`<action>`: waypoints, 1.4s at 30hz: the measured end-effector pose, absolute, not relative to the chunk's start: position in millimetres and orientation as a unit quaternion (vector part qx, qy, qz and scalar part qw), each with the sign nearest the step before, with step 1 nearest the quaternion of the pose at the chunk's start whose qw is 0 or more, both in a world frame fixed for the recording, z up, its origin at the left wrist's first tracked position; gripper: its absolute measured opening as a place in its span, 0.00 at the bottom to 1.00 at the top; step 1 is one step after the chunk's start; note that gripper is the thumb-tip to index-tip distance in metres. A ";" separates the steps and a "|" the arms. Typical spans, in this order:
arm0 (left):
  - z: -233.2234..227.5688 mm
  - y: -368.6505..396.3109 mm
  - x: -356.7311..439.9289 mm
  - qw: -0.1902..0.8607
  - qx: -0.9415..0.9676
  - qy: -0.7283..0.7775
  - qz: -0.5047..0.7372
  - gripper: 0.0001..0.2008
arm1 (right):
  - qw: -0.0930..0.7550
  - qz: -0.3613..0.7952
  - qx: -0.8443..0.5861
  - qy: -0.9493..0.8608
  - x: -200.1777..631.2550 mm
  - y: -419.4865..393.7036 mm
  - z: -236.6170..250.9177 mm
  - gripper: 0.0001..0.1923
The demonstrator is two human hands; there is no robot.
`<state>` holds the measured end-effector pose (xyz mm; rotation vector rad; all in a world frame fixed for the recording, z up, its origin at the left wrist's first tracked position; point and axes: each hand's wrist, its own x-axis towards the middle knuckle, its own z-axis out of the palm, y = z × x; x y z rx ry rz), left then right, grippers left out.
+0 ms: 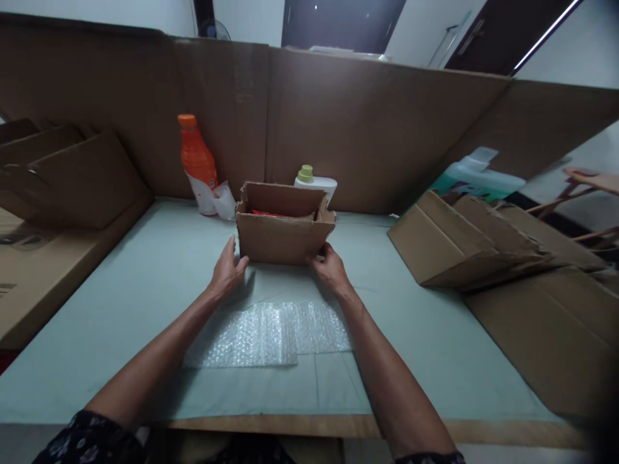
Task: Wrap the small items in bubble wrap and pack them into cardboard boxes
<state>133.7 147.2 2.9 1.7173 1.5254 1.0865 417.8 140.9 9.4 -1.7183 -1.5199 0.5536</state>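
A small open-topped cardboard box (pixel 285 238) stands upright on the cloth-covered table, with something red (pixel 271 214) partly visible inside. My left hand (pixel 228 269) is at the box's lower left corner, its thumb near the front edge and its fingers along the left side. Around the lower right corner, my right hand (pixel 333 269) has its thumb at the front and its fingers at the side. The box sits held between both hands. Nearer to me, under my forearms, a sheet of bubble wrap (pixel 271 332) lies flat.
Behind the box stand an orange-capped bottle (pixel 198 158) beside crumpled clear plastic (pixel 224 201) and a white bottle with a green cap (pixel 316 183). Cardboard boxes (pixel 449 241) and a teal liquid jug (pixel 476 177) are at right. More cardboard (pixel 87 180) is at left; a cardboard wall (pixel 367 129) runs behind.
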 end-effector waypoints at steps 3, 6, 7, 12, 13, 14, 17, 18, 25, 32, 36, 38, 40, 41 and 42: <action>0.2 111.7 119.6 0.262 0.728 0.569 0.279 0.36 | 0.337 0.182 -0.683 -0.622 434.9 96.3 -0.2 0.30; 2.2 81.2 121.1 0.259 0.818 0.494 0.139 0.30 | 0.270 0.133 -0.697 -0.651 450.3 42.0 -15.8 0.23; 3.6 75.6 125.7 0.263 0.829 0.479 0.121 0.29 | 0.253 0.117 -0.703 -0.654 452.7 27.1 -20.0 0.20; 10.3 72.5 149.7 0.280 0.829 0.479 0.076 0.14 | 0.228 0.066 -0.676 -0.698 444.6 -2.0 -19.0 0.04; 11.4 71.9 150.5 0.287 0.824 0.484 0.074 0.10 | 0.232 0.062 -0.665 -0.707 441.3 -0.1 -14.5 0.04; 12.5 70.0 149.5 0.295 0.817 0.489 0.076 0.07 | 0.236 0.058 -0.657 -0.714 437.7 3.7 -9.0 0.04; 16.4 58.0 139.1 0.344 0.787 0.505 0.093 0.05 | 0.249 0.046 -0.634 -0.730 423.9 24.0 9.8 0.05; 17.7 53.5 134.8 0.368 0.773 0.507 0.100 0.07 | 0.254 0.044 -0.626 -0.736 417.3 33.3 15.9 0.05; 15.0 49.5 109.6 0.470 0.659 0.563 0.168 0.18 | 0.297 0.043 -0.580 -0.757 369.1 88.0 38.2 0.15; 8.2 34.8 93.8 0.543 0.573 0.572 0.221 0.26 | 0.302 0.101 -0.588 -0.743 375.9 38.8 3.6 0.12; 7.1 24.0 103.0 0.597 0.533 0.545 0.249 0.25 | 0.272 0.153 -0.553 -0.772 350.9 8.0 -9.3 0.13; 5.2 18.1 108.3 0.619 0.513 0.534 0.262 0.24 | 0.258 0.185 -0.534 -0.783 339.5 1.8 -11.5 0.12; 2.8 10.0 112.3 0.635 0.492 0.527 0.277 0.23 | 0.265 0.194 -0.537 -0.777 335.9 0.5 -11.4 0.11; 1.5 4.8 114.3 0.641 0.481 0.524 0.288 0.22 | 0.274 0.191 -0.546 -0.768 337.1 1.0 -10.7 0.10; 0.1 -1.0 116.8 0.648 0.468 0.521 0.299 0.22 | 0.283 0.187 -0.557 -0.758 339.6 2.0 -9.6 0.10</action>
